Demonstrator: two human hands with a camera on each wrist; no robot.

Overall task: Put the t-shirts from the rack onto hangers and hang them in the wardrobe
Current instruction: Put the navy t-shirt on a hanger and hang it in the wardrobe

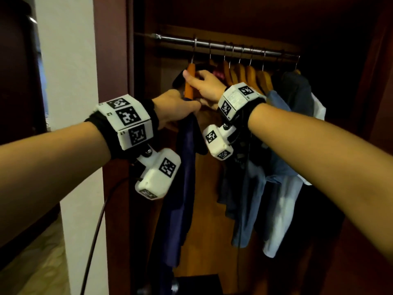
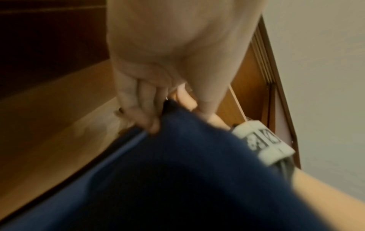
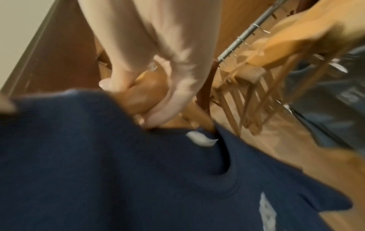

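A navy t-shirt (image 1: 182, 177) hangs on a wooden hanger (image 1: 189, 81) whose hook sits on the metal rail (image 1: 234, 46) at the left end of the row. My right hand (image 1: 202, 81) grips the top of that hanger (image 3: 146, 92), thumb on one side and fingers curled round the other. My left hand (image 1: 176, 107) pinches the navy t-shirt (image 2: 177, 171) at the shoulder just below the hanger. The navy t-shirt (image 3: 118, 171) fills the lower part of both wrist views, with its white neck label (image 3: 201, 139) showing.
Several bare wooden hangers (image 1: 251, 75) hang right of my hands. Further right hang dark, blue and white shirts (image 1: 287, 145). The wardrobe's left side panel (image 1: 112, 60) stands close to the left arm. A cable (image 1: 93, 241) trails down from the left wrist.
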